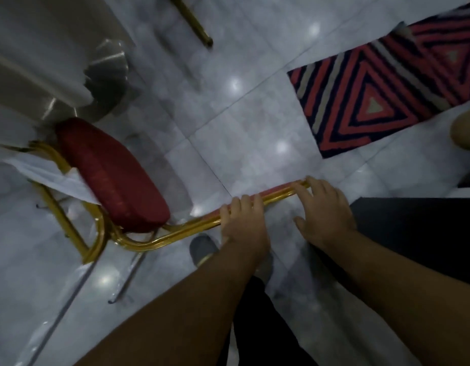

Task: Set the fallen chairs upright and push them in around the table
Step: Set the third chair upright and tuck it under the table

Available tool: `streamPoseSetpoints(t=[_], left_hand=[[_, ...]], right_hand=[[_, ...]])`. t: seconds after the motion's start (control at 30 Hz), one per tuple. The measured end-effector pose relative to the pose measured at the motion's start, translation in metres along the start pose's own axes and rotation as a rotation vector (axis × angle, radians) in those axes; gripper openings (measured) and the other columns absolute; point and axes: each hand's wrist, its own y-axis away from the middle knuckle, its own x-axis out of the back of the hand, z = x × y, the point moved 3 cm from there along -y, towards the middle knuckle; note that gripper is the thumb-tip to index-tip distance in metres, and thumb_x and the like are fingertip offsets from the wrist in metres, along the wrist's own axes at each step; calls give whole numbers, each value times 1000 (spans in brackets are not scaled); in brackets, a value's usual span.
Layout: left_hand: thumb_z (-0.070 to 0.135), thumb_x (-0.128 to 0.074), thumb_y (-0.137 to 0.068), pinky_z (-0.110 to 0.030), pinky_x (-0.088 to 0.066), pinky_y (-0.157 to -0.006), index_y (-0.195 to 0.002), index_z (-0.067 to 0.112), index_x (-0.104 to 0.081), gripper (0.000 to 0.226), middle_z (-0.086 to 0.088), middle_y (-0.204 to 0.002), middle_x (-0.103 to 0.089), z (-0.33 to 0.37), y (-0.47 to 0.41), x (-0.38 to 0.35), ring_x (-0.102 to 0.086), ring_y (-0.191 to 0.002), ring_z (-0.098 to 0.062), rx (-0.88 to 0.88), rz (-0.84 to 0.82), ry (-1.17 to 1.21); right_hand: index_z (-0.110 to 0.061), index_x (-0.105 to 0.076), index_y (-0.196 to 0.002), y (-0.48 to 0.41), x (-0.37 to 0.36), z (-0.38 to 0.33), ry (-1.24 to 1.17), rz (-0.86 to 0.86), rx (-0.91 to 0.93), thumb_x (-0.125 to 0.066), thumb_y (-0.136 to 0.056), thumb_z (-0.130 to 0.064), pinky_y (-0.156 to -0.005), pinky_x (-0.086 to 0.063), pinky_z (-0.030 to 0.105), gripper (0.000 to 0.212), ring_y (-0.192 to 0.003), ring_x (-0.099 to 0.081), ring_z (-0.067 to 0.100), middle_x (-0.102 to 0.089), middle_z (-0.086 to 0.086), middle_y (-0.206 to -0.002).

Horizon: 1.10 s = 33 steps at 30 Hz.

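- We look down at a chair (115, 178) with a red seat and gold frame, standing on the pale tiled floor (241, 122).
- Our left hand (244, 223) curls its fingers over the top rail of the chair back.
- Our right hand (325, 210) rests on the same rail, fingers loosely spread.
- A white-draped surface (38, 48) sits just beyond the seat.
- A striped red rug (373, 88) lies well apart, at upper right.

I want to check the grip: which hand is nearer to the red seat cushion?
Left. The left hand grips the gold backrest rail on the side closer to the red seat cushion; the right hand rests farther along, at the rail's far end.
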Motion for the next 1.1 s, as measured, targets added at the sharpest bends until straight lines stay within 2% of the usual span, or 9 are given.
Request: streamPoseSetpoints(t=[0.13,0.23,0.37,0.53,0.73,0.8,0.9,1.0,1.1], left_hand=[[35,-73,-87,-60,-17,-117,-155,19,-18,89,-11,-158,-31,10,-59,-60,-25,-145,-37,25,-94,-54],[28,-69,-92,-66,-15,-117,-157,18,-9,89,-13,-161,-25,17,-87,-87,-22,-147,-41,21,-110,-79],[20,-67,-92,-61,-42,-102,-147,21,-26,69,-10,-143,-48,16,-103,-99,-50,-126,-38,0,-52,-36],[27,-84,-75,-55,-45,-98,-141,23,-31,85,-7,-138,-53,3,-70,-75,-55,-120,-34,-5,-103,21],[25,-71,-86,-53,-37,-106,-133,26,-35,59,-4,-141,-51,-12,7,-27,-48,-128,-31,78,-151,64],[27,-72,-85,-55,-33,-109,-133,27,-37,60,-2,-141,-52,-19,38,-10,-47,-130,-30,95,-139,67],[29,-78,-72,-60,-37,-104,-125,28,-52,59,2,-124,-65,-29,87,20,-58,-118,-28,109,-6,119],[34,-86,-56,-59,-52,-84,-100,29,-64,49,7,-92,-73,-33,132,56,-69,-89,-22,62,180,177],[28,-57,-68,-48,-55,-74,-85,25,-58,17,7,-76,-68,-41,179,94,-66,-72,-21,-8,393,285]], right_hand=[[-30,-27,-151,-65,-50,15,-9,-21,91,-71,-85,-34,-116,-22,50,79,-144,-19,30,-21,9,-160],[-29,-42,-144,-101,-84,20,-3,-38,223,-70,-86,-31,-114,-25,48,64,-138,-34,30,-38,9,-152],[-27,-68,-109,-116,-103,24,-27,-37,367,-77,-75,-11,-77,-49,40,40,-82,-61,26,-69,3,-95],[-32,-66,-109,-86,-73,4,-22,-61,356,-78,-69,-8,-77,-52,43,48,-81,-66,25,-72,0,-94],[-28,-71,-78,-11,1,-37,53,-89,377,-86,-46,-17,-60,-34,27,37,-57,-63,19,-69,-5,-67],[-29,-71,-82,11,21,-50,60,-125,419,-86,-42,-17,-58,-41,28,44,-59,-63,21,-70,-5,-70],[-33,-71,-88,48,62,-69,13,-58,519,-81,-50,-25,-55,-41,31,41,-65,-61,21,-71,-6,-77],[-34,-69,-85,88,113,-93,-105,69,594,-53,-66,-38,-57,-28,30,25,-67,-60,20,-69,-8,-73],[-33,-66,-74,124,153,-119,-138,183,626,-54,-65,-35,-57,-23,29,15,-63,-60,19,-64,-8,-62]])
